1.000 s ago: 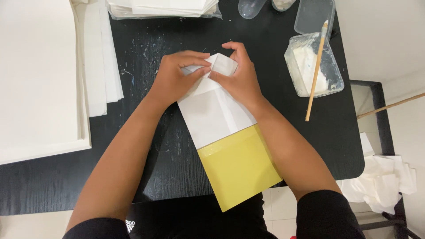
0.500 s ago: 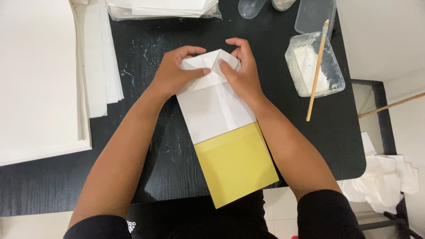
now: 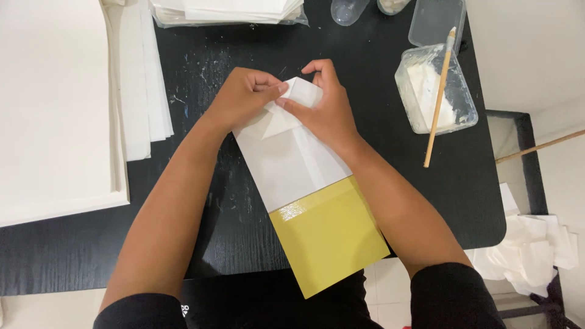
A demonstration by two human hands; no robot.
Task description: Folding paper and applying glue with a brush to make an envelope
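Head view: near us, yellow end of paper bag [image 3: 329,240] overhangs edge of black table [image 3: 201,237], white part lies flat toward hands. Our left hand [image 3: 244,97] presses folded top with bent fingers; our right hand [image 3: 326,109] pinches small white flap [image 3: 303,92], now lifted and folded more than half second ago. Bag shifted little. Farther right, plastic tub of paste [image 3: 436,91] with brush stick [image 3: 439,97]; far edge, stack of white sheets [image 3: 228,11].
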